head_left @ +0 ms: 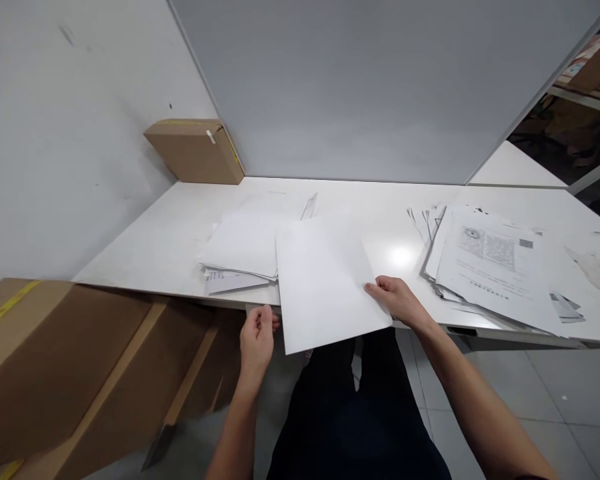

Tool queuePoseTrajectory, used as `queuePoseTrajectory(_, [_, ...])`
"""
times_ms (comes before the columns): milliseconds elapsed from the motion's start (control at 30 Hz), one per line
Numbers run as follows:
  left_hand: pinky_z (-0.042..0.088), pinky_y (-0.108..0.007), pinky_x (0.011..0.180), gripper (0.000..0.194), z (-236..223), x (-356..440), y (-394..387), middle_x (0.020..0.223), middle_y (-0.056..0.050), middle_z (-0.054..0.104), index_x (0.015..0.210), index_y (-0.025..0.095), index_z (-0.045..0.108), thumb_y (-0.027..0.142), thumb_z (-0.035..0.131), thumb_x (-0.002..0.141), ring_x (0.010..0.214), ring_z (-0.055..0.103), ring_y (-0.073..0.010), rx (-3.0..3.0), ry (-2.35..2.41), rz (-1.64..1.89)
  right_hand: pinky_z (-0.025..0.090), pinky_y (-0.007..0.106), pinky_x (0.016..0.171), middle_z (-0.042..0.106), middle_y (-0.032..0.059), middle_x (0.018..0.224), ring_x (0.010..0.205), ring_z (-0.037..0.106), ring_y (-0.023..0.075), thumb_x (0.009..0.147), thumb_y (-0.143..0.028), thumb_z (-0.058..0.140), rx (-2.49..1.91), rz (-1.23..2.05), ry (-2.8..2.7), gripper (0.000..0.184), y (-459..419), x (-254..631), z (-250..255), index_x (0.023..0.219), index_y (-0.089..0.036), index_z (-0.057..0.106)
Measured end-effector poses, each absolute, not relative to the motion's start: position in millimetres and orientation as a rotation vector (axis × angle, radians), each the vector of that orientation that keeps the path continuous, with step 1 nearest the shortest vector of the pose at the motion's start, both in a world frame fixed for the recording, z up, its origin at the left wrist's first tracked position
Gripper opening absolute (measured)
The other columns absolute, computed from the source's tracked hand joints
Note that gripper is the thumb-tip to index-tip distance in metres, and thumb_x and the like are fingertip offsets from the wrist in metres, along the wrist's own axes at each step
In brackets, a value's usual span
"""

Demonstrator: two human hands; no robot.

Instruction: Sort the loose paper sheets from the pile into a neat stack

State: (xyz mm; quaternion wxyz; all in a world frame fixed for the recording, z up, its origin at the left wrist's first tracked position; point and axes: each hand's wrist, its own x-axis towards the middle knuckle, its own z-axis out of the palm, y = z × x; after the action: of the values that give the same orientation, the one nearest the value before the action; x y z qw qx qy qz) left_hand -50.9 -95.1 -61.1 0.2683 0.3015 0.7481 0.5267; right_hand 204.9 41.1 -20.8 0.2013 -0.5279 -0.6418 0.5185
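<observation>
A blank white sheet of paper [330, 280] hangs partly over the table's front edge, tilted slightly. My right hand [393, 297] pinches its right edge, thumb on top and the other fingers underneath. Just left of the sheet, below the table edge, is my left hand [257, 337]. Its fingers are loosely curled and apart from the thumb, with a small gap between them and the paper. Behind the sheet on the left lies a stack of papers [245, 243], blank side up on top. Some printed text shows on a lower page.
Printed papers [495, 267] are piled unevenly on the right of the white table [145, 247]. A cardboard box [200, 150] leans in the back left corner by a grey panel [350, 87]. Large cartons [55, 360] stand below on the left. Shelving holds goods at far right.
</observation>
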Motion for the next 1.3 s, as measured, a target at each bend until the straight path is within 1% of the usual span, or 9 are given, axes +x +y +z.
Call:
queuePoseTrajectory(100, [0.045, -0.028, 0.057, 0.055, -61, -43, -91, 0.07, -0.008, 0.064, 0.086, 0.012, 0.061, 0.064, 0.048, 0.074, 0.062, 0.059, -0.0169, 0.539, 1.521, 1.325, 0.021, 0.023, 0.044, 0.03, -0.0046, 0.055, 0.048, 0.028, 0.0084, 0.079, -0.049, 0.047, -1.499, 1.41, -1.818, 0.039, 30, 218, -21, 0.059, -0.02, 0.032])
queuePoseTrajectory(233, [0.043, -0.025, 0.056, 0.052, -58, -23, -84, 0.07, -0.007, 0.065, 0.093, 0.013, 0.064, 0.059, 0.057, 0.071, 0.061, 0.058, -0.0147, 0.429, 1.319, 1.369, 0.023, 0.023, 0.044, 0.03, -0.0044, 0.056, 0.049, 0.029, 0.009, 0.081, -0.053, 0.046, -1.547, 1.414, -1.824, 0.041, 14, 239, -27, 0.06, -0.02, 0.033])
queuePoseTrajectory(433, [0.037, -0.02, 0.048, 0.035, -72, -7, -78, 0.053, 0.003, 0.052, 0.066, 0.014, 0.062, 0.048, 0.065, 0.068, 0.051, 0.047, -0.0091, 0.626, 1.5, 1.354, 0.033, 0.023, 0.046, 0.045, -0.0025, 0.057, 0.05, 0.042, 0.0115, 0.081, -0.056, 0.047, -1.559, 1.587, -1.702, 0.04, -9, 273, -31, 0.063, -0.02, 0.044])
queuePoseTrajectory(533, [0.035, -0.02, 0.046, 0.035, -80, -1, -79, 0.051, 0.003, 0.05, 0.063, 0.014, 0.061, 0.049, 0.061, 0.071, 0.05, 0.046, -0.009, 0.674, 1.554, 1.316, 0.044, 0.026, 0.055, 0.06, 0.0012, 0.068, 0.063, 0.057, 0.0171, 0.081, -0.054, 0.048, -1.492, 1.795, -1.533, 0.037, -17, 284, -32, 0.076, -0.019, 0.057])
queuePoseTrajectory(700, [0.035, -0.02, 0.046, 0.034, -84, 6, -81, 0.053, 0.003, 0.051, 0.067, 0.015, 0.061, 0.049, 0.06, 0.072, 0.05, 0.046, -0.0091, 0.692, 1.597, 1.288, 0.049, 0.03, 0.065, 0.068, 0.004, 0.083, 0.073, 0.063, 0.0205, 0.081, -0.048, 0.053, -1.396, 1.957, -1.313, 0.034, -25, 289, -35, 0.096, -0.019, 0.061])
queuePoseTrajectory(900, [0.045, -0.025, 0.052, 0.036, -67, 7, -81, 0.063, -0.002, 0.059, 0.072, 0.015, 0.06, 0.051, 0.055, 0.075, 0.055, 0.054, -0.013, 0.838, 1.511, 0.963, 0.05, 0.033, 0.064, 0.068, 0.0054, 0.084, 0.074, 0.065, 0.0231, 0.079, -0.049, 0.054, -1.467, 1.849, -1.26, 0.036, -31, 282, -38, 0.099, -0.02, 0.058])
queuePoseTrajectory(1033, [0.044, -0.028, 0.057, 0.037, -47, 0, -75, 0.062, -0.002, 0.059, 0.068, 0.018, 0.06, 0.049, 0.045, 0.082, 0.056, 0.054, -0.015, 1.305, 1.934, 0.804, 0.047, 0.029, 0.057, 0.064, 0.0033, 0.072, 0.068, 0.061, 0.0208, 0.08, -0.05, 0.052, -1.564, 1.528, -1.493, 0.031, -29, 291, -32, 0.087, -0.02, 0.056])
queuePoseTrajectory(1167, [0.044, -0.035, 0.081, 0.028, -22, -11, -40, 0.09, -0.007, 0.064, 0.095, 0.02, 0.061, 0.041, 0.05, 0.082, 0.089, 0.057, -0.0211, 1.752, 2.086, 1.078, 0.034, 0.024, 0.047, 0.051, -0.0019, 0.057, 0.053, 0.047, 0.0137, 0.084, -0.046, 0.047, -1.641, 1.079, -1.861, 0.028, -27, 302, -11, 0.072, -0.021, 0.049])
queuePoseTrajectory(1300, [0.035, -0.043, 0.099, 0.065, 8, -18, 9, 0.132, -0.01, 0.047, 0.128, 0.023, 0.045, 0.043, 0.066, 0.07, 0.123, 0.04, -0.0267, 1.915, 1.783, 1.179, 0.031, 0.025, 0.051, 0.049, -0.0018, 0.06, 0.055, 0.043, 0.013, 0.09, -0.036, 0.039, -1.486, 0.801, -2.254, 0.024, -30, 303, 23, 0.074, -0.022, 0.049])
